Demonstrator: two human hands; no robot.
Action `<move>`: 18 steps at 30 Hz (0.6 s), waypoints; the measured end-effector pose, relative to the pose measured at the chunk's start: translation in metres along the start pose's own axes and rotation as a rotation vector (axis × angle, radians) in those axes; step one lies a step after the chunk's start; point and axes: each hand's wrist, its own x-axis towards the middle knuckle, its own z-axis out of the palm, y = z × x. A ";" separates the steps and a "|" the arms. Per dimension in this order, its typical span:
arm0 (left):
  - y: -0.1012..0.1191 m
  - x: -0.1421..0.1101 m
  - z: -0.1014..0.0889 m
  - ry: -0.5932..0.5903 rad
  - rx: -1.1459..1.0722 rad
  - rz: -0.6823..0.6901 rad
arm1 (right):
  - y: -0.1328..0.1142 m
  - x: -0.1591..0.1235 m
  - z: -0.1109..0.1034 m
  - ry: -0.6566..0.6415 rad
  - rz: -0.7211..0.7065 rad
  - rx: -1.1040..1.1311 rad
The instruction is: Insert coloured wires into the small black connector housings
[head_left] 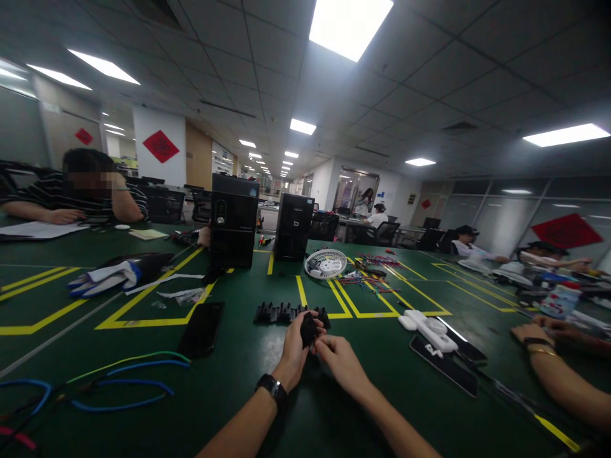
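Note:
My left hand, with a dark watch on its wrist, is closed round a small black part whose exact kind I cannot make out. Close beside it, my right hand has thumb and forefinger pinched together at the part's lower right edge. Whatever sits between those fingertips is too small to name. Just beyond my hands, a row of black plastic pieces lies on the green tabletop, partly hidden by my left hand.
Two black computer-like towers stand at the back. A white basket and colored wires lie right of them. Phones and a white charger lie right; another phone, gloves and blue cables left. Co-workers sit at both sides.

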 end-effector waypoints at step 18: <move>-0.009 0.004 0.004 0.181 0.206 0.204 | -0.021 0.009 -0.019 -0.168 0.256 0.105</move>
